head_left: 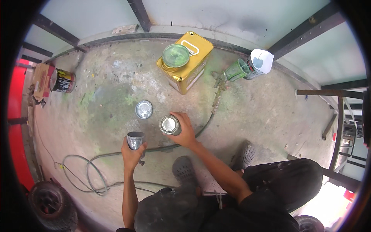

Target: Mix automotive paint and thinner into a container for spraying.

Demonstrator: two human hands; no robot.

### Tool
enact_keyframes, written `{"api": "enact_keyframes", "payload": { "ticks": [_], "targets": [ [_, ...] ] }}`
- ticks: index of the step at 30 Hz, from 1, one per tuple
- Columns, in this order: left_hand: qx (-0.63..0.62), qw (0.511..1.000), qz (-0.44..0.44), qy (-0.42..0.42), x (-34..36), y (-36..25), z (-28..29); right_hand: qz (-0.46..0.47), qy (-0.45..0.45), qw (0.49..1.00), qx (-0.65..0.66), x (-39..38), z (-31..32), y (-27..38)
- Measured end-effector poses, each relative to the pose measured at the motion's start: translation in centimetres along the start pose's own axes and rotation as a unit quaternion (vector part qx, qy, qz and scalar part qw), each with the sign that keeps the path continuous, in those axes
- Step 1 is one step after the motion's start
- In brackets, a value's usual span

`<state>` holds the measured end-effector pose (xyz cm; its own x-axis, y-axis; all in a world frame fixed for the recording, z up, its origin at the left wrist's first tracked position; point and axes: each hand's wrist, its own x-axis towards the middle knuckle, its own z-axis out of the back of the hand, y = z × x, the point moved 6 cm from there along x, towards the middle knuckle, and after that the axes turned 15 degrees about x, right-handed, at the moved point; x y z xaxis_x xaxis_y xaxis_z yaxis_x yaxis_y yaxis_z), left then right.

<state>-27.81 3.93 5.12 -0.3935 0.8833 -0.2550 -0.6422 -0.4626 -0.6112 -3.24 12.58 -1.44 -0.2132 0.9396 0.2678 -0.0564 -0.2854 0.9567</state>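
While the left hand (pixel 133 155) grips a grey cup (pixel 135 141), the right hand (pixel 184 130) wraps around a round metal can (pixel 170 125) at the left's 2 o'clock, cup and can near but apart. On the concrete floor (pixel 116 127), a silver disc (pixel 144 109) lies at the left hand's 12 o'clock and the right's 10 o'clock. Farther out, at the right hand's 12 o'clock, stands a gold tin (pixel 198 47) bearing a green-stained disc (pixel 176 56).

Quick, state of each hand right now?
Left hand: closed, holding a grey, metallic-looking cylindrical cup.
Right hand: closed, holding a round silver metal can.
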Motion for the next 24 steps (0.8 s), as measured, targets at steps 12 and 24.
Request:
{"api": "enact_keyframes", "payload": {
  "ticks": [12, 24],
  "targets": [
    [-0.006, 0.997, -0.072, 0.026, -5.2, -5.7, -3.2, 0.03, -0.046, 0.997, 0.061, -0.1, -1.8, -0.3],
    [0.157, 0.978, -0.134, -0.023, -3.5, -7.7, -2.1, -0.038, -0.026, 0.998, 0.045, -0.3, -2.2, -1.2]
  ]
}}
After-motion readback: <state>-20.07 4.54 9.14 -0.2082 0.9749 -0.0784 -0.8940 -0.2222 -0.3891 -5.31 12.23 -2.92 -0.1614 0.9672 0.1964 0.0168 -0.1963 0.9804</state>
